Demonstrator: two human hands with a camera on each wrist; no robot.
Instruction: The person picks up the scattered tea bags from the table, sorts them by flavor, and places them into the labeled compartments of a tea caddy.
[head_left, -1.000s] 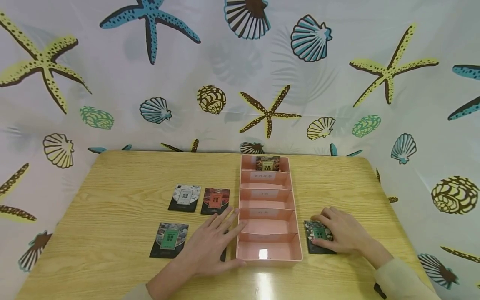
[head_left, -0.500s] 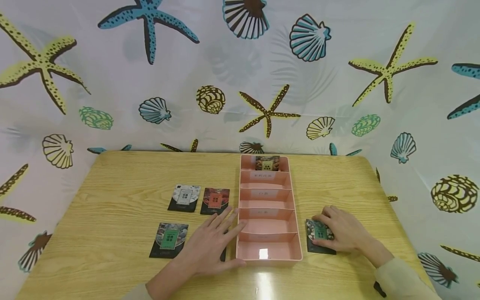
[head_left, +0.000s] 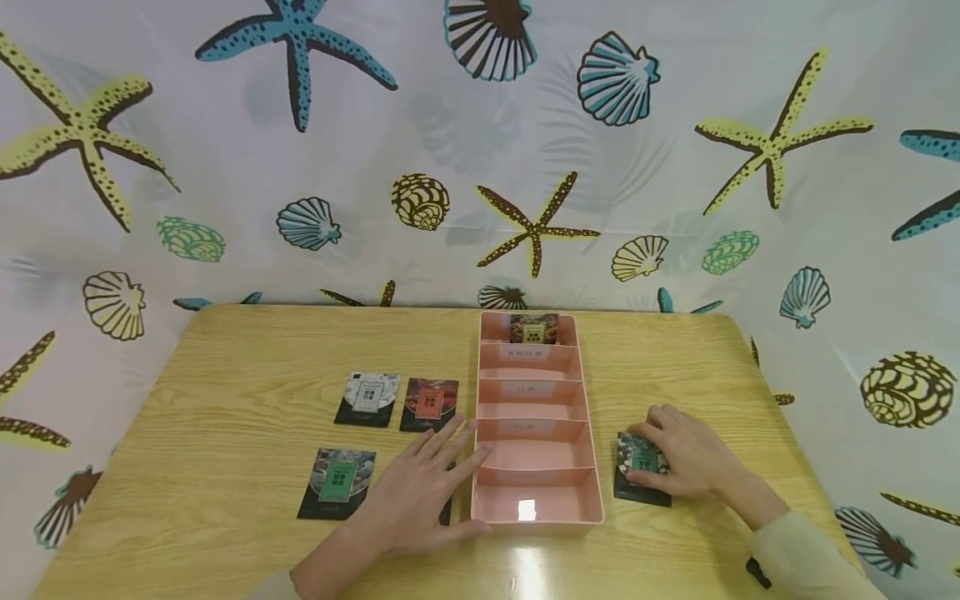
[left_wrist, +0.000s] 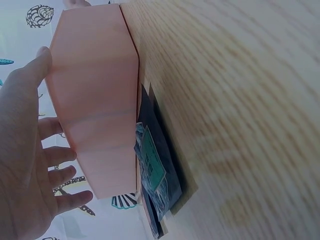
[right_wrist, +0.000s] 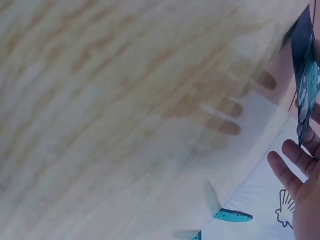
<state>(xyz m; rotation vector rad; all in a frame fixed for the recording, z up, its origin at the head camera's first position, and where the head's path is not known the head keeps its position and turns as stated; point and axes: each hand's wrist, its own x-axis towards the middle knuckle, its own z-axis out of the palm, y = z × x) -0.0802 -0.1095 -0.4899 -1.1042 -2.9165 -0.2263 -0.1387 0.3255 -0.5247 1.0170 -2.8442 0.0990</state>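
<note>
My right hand [head_left: 686, 454] pinches a dark sachet with a green label [head_left: 642, 485], right of the pink divided box [head_left: 536, 523]. In the right wrist view, that sachet [right_wrist: 306, 75] stands on edge between thumb and fingers, and some fingers [right_wrist: 285, 170] stretch free of it. My left hand [head_left: 416, 492] rests spread along the box's left side, its fingertips at the rim. The left wrist view shows the box wall [left_wrist: 95, 100] beside those fingers and a green-labelled sachet [left_wrist: 159, 160] on the table. Under my left hand, one dark sachet [head_left: 447, 510] is mostly covered.
Left of the box lie a white sachet [head_left: 367, 398], a red-labelled sachet [head_left: 429, 404] and a green-labelled sachet [head_left: 337, 483]. A yellow-labelled sachet [head_left: 534, 329] stands in the box's far compartment. Paper labels mark several dividers. A patterned cloth [head_left: 360, 167] hangs behind the wooden table [head_left: 247, 375].
My right hand has shifted slightly forward and to the right, and the sachet it pinches has moved and turned a little with it. The left hand stays put on the box.
</note>
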